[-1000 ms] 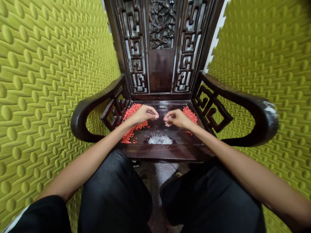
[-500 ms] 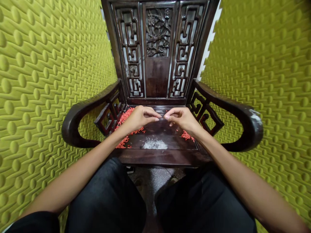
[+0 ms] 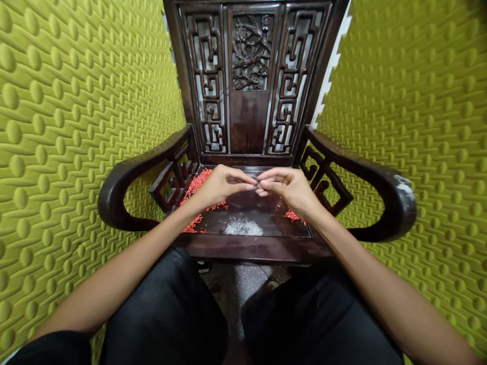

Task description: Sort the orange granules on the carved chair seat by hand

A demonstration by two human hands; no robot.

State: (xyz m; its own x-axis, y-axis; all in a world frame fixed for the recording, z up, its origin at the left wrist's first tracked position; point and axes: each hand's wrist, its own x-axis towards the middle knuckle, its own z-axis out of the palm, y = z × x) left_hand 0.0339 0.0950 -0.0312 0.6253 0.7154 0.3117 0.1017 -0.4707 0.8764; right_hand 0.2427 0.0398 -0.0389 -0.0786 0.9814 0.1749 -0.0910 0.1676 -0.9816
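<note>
My left hand (image 3: 224,183) is closed in a pinch above the wooden chair seat (image 3: 262,210), thumb and forefinger pointing right. Facing it, my right hand (image 3: 289,185) pinches too, its fingertips meeting those of the left. Something tiny, partly dark with a hint of red, shows between the fingertips, too small to name. Beneath and beside my left hand spreads a large heap of small red pieces (image 3: 196,185). A smaller cluster of red pieces (image 3: 291,215) lies below my right hand. Clear whitish slivers (image 3: 243,226) are piled near the seat's front edge.
Dark carved armrests curve around both sides, the left armrest (image 3: 114,187) and the right armrest (image 3: 399,203). A tall openwork backrest (image 3: 249,121) rises behind the seat. Yellow-green textured panels (image 3: 76,101) stand on either side. My knees are close to the seat front.
My two hands have come together, closing the small gap between their fingertips. The right fingers have shifted their pinch. The heaps look the same.
</note>
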